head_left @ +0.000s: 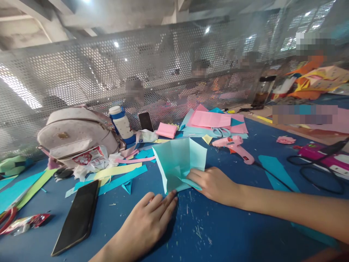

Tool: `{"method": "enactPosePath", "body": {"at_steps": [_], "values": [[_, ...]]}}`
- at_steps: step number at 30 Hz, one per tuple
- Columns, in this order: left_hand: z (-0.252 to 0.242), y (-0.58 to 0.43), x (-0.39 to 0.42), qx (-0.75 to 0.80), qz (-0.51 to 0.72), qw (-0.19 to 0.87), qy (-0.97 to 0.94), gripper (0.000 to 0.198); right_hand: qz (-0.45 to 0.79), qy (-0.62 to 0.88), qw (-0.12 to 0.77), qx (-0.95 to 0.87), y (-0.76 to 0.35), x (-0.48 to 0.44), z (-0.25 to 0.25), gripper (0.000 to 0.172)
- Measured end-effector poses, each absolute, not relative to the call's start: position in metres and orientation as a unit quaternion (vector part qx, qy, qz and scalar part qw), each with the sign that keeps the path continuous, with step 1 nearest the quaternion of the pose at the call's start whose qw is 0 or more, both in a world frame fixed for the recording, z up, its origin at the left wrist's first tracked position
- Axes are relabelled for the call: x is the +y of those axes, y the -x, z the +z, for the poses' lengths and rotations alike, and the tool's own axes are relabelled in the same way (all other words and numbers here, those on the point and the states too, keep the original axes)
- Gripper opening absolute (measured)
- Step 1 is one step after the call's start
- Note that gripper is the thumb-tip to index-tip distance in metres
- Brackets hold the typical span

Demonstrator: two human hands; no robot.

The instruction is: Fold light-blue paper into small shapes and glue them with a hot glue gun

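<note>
A creased sheet of pale teal paper (181,160) stands partly open near the middle of the blue surface (114,222), its upright panels leaning away from the person. The right hand (211,182) has its fingers tucked at the folded flap on the paper's near right side, apparently to control that fold; whether the thumb completes a pinch is hidden. The left hand (155,216) is not clamped on anything: its fingers lie extended, tips down at the paper's near left corner, probably to stop the sheet sliding. The hands are apart, with the paper's near edge between them.

Just beyond, toward the right edge, a pink glue gun (231,145) lies on its side with its cord trailing nearer, likely laid there for easy reach. Blue-handled scissors (221,132) rest beside stacked pink sheets (209,119) toward the far edge. Left of the paper lie coloured strips (122,180) (offcuts, perhaps), and nearer the left edge a dark phone (77,214). A pale backpack (76,134) and a bottle (122,125) stand along the far edge by the perforated screen (163,54), presumably to leave working room.
</note>
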State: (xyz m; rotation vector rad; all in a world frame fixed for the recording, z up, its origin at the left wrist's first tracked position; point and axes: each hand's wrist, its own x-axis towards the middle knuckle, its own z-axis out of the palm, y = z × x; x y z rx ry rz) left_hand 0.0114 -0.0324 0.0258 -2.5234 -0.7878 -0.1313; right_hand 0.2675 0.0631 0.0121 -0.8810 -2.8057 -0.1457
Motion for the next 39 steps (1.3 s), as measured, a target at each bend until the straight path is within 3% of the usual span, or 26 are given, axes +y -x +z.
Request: {"method": "enactPosePath", "body": {"at_steps": [7, 12, 18, 24, 32, 39], "values": [[0.025, -0.011, -0.031, -0.322, -0.027, 0.206, 0.924, 0.04, -0.057, 0.3, 0.123, -0.944, -0.265, 0.061, 0.011, 0.017], [0.026, -0.009, -0.032, -0.337, -0.01, 0.175, 0.925, 0.043, -0.079, 0.302, 0.155, -0.937, -0.265, 0.061, 0.007, 0.025], [0.027, -0.011, -0.03, -0.35, -0.008, 0.153, 0.924, 0.044, -0.076, 0.306, 0.151, -0.937, -0.265, 0.06, 0.008, 0.023], [0.027, -0.013, -0.03, -0.354, -0.016, 0.149, 0.923, 0.045, -0.089, 0.29, 0.125, -0.945, -0.264, 0.061, 0.01, 0.009], [0.026, -0.014, -0.03, -0.316, -0.023, 0.172, 0.933, 0.042, -0.16, 0.276, 0.099, -0.943, -0.26, 0.057, 0.013, 0.027], [0.028, -0.015, -0.031, -0.339, -0.008, 0.167, 0.926, 0.046, -0.175, 0.277, 0.094, -0.94, -0.257, 0.055, 0.017, 0.03]]}}
